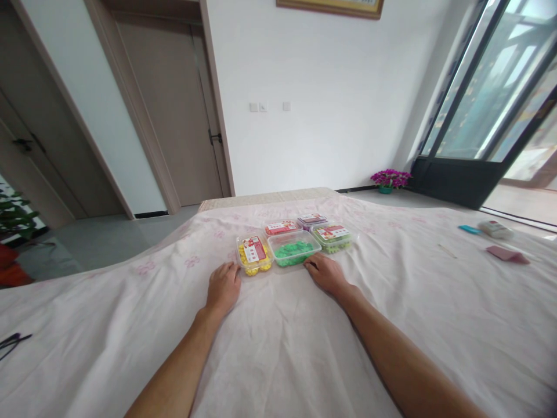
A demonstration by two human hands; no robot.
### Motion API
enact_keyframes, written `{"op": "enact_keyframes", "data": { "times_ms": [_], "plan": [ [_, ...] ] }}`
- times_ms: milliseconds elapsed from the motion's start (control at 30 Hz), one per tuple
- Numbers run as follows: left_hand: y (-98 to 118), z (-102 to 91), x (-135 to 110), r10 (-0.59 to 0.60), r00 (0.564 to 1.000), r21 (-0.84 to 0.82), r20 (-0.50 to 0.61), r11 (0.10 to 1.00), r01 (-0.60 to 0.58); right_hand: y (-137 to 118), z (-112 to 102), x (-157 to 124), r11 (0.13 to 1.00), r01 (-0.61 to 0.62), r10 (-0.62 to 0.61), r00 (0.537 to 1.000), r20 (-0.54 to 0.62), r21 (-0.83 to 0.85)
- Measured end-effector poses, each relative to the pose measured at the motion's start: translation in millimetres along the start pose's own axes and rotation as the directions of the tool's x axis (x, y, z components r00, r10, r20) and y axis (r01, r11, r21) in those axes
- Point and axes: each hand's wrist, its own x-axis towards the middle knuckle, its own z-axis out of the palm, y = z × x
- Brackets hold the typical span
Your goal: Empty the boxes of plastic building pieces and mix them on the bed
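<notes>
Several clear plastic boxes stand together on a pale flowered sheet (278,348). Nearest me are a lidded box of yellow pieces (253,253) and an open box of green pieces (293,248). Behind them sit a red-filled box (282,227), a purple-filled box (312,219) and a lidded box of light green pieces (333,237). My left hand (223,287) lies flat on the sheet just below the yellow box, fingers loosely out. My right hand (325,273) rests palm down, fingertips at the near right corner of the open green box.
At the far right of the sheet lie a teal object (470,229), a small packet (495,229) and a dark red folded card (507,254). A black thing (13,341) lies at the left edge. Beyond are doors, a flower pot (389,179) and a glass door.
</notes>
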Motion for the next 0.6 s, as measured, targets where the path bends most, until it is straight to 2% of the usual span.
{"op": "enact_keyframes", "data": {
  "times_ms": [600],
  "plan": [
    [2.2, -2.6, -0.9, 0.011, 1.0, 0.008, 0.001, 1.0, -0.011, -0.4, -1.4, 0.9, 1.0, -0.02, 0.02, 0.999, 0.026, -0.001]
  ]
}}
